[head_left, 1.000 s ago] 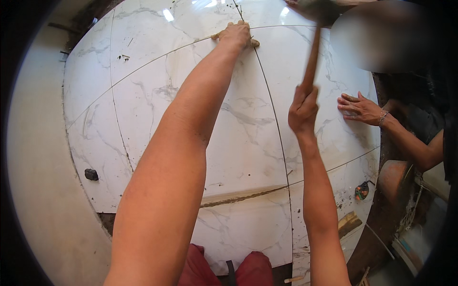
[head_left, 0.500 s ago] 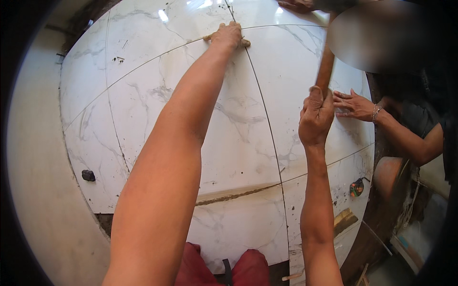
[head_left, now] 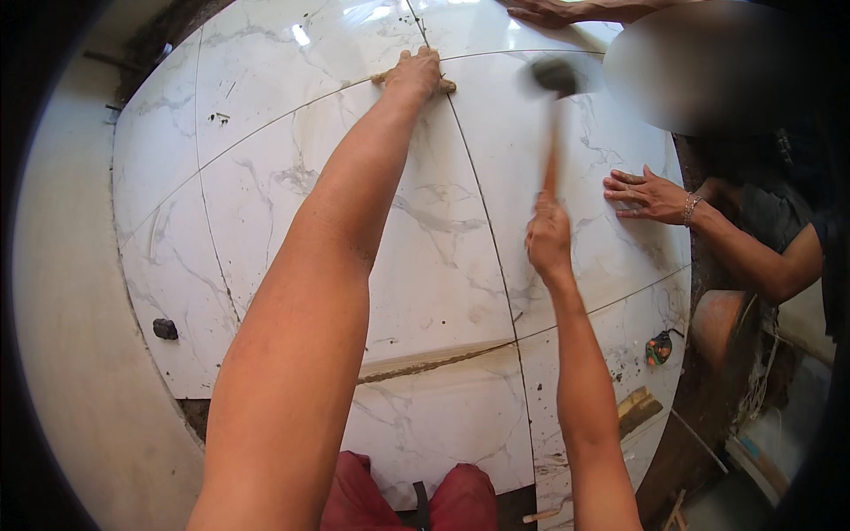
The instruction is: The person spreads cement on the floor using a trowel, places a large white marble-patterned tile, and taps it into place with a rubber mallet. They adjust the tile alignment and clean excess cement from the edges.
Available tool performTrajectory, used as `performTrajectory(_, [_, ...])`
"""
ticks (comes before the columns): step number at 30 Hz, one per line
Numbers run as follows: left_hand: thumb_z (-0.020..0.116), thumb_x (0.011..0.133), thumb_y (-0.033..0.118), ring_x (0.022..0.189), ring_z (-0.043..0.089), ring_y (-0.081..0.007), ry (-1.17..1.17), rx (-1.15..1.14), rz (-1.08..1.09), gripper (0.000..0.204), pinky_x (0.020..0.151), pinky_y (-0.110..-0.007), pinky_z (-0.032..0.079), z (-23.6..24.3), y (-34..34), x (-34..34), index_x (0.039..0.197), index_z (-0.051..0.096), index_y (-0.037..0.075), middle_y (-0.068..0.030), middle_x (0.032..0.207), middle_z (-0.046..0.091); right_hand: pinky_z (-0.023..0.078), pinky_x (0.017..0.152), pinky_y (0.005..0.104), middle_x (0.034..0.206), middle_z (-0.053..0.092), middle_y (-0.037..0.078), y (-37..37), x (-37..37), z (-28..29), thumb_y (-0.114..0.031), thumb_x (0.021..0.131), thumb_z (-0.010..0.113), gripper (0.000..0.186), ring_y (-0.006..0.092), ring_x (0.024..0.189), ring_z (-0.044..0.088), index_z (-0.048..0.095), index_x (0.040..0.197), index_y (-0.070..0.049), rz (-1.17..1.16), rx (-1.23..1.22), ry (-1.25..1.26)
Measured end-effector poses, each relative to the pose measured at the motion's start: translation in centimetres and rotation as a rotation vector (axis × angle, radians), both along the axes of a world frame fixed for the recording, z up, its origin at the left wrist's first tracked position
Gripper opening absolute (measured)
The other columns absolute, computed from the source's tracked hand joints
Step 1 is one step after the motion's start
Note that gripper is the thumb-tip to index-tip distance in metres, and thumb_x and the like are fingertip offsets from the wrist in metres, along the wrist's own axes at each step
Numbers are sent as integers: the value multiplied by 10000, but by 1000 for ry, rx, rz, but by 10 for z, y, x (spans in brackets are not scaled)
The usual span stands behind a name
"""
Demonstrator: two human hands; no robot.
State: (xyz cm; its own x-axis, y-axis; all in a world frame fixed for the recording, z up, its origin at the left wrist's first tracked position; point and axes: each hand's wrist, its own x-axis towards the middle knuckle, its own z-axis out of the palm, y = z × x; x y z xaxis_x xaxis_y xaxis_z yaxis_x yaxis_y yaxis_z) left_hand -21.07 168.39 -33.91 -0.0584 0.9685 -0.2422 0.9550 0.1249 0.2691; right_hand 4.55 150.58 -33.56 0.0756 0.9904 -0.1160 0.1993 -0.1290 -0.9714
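Note:
My left arm reaches far across the white marble-veined tiles (head_left: 443,212). At the far end my left hand (head_left: 416,73) is closed over a short piece of wood (head_left: 447,87), whose ends stick out on both sides. The wood lies by the crossing of the tile joints; its middle is hidden under my fingers. My right hand (head_left: 549,237) is closed round the wooden handle of a mallet (head_left: 554,146). The mallet's dark head is raised over the tile to the right of my left hand and blurred by motion.
At the right, a co-worker's hand (head_left: 653,196) lies spread on the tile; another hand (head_left: 540,12) rests at the far edge. A black lump (head_left: 165,328) sits at the left. A tape measure-like object (head_left: 659,348) and a wood offcut (head_left: 637,411) lie at the right.
My right hand has swung the mallet away and to the left, and its head now shows in front of the co-worker. My left hand stays on the wood.

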Motion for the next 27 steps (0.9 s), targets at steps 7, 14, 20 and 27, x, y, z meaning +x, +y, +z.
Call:
performTrajectory(7, [651, 849, 450, 1287, 419, -315, 29, -19, 0, 609, 983, -590, 433, 1, -2, -2, 1308, 469, 93, -56, 1361, 469, 352, 431, 253, 590, 411, -6, -2, -1, 57, -317, 1030, 402, 311, 72, 494, 421, 479, 911, -39, -9, 176, 62])
performTrajectory(14, [664, 837, 442, 1267, 431, -321, 21, 25, -13, 603, 968, -611, 423, -21, 5, -28, 1298, 482, 99, -52, 1360, 469, 399, 499, 301, 600, 477, 53, -4, -5, 88, -348, 1009, 465, 360, 112, 517, 446, 512, 956, 5, 43, 99, -191])
performTrajectory(20, [656, 847, 433, 1252, 441, -325, 27, 16, -16, 571, 987, -531, 445, -2, -2, 2, 1264, 499, 78, -53, 1350, 476, 473, 603, 389, 701, 590, 188, -20, 36, -13, -305, 982, 515, 315, 294, 640, 628, 485, 1066, -3, 158, -113, -756])
performTrajectory(27, [668, 842, 420, 1250, 439, -344, 0, -27, -14, 594, 987, -536, 441, -2, 1, -1, 1279, 494, 57, -76, 1351, 476, 451, 549, 336, 655, 556, 128, -13, 22, 15, -300, 985, 514, 293, 206, 567, 554, 476, 1050, -16, -6, 225, -439])
